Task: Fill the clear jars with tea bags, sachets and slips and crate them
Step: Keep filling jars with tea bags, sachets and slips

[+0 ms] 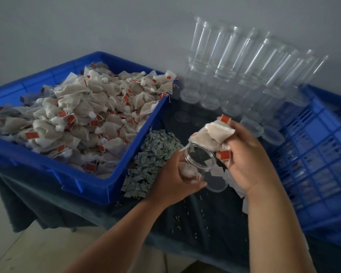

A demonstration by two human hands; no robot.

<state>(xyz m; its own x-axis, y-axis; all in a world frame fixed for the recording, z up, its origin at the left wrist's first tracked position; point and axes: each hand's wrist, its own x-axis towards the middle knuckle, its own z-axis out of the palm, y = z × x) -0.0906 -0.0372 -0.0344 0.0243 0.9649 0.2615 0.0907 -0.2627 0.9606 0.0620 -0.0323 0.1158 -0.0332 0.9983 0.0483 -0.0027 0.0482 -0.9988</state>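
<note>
My left hand (175,179) grips a clear jar (201,158), tilted with its mouth facing me; a tea bag shows inside it near my fingers. Just above the mouth, my right hand (244,156) holds a bunch of tea bags (213,136) with red tags. A blue bin (98,184) at the left is heaped with tea bags (83,111). A pile of small green-printed sachets (152,162) lies beside the bin. White slips (234,184) lie under my right hand.
Stacks of empty clear jars (234,71) lean against the wall at the back. Clear lids (252,128) sit near them. An empty blue lattice crate (313,154) stands at the right. A dark cloth (185,223) covers the table, dotted with crumbs.
</note>
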